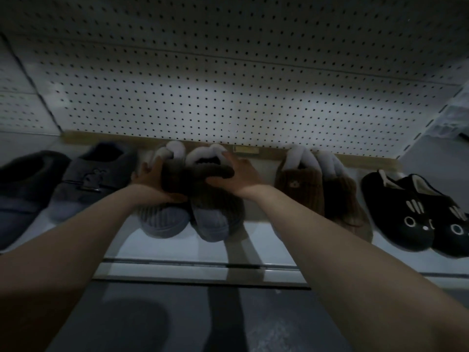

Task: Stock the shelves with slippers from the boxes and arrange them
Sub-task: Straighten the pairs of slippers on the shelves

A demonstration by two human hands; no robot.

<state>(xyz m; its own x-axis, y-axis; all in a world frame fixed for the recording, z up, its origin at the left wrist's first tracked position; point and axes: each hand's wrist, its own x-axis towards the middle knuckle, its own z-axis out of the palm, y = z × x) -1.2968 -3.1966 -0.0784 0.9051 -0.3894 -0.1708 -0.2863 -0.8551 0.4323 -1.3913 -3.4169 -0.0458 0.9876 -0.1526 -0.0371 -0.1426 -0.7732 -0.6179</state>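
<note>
Gripping with left hand (152, 181) and right hand (236, 177), both curled round grey pair (213, 219); dark pair (83, 184) left of it, brown pair (302, 191) right.

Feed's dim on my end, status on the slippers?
Both gripping: left hand, right hand on dark slippers. Sitting over grey pair. Nothing blocking; brown pair to right, apart.

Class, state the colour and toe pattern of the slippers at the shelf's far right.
The slippers are black with white animal faces; head view.
</note>
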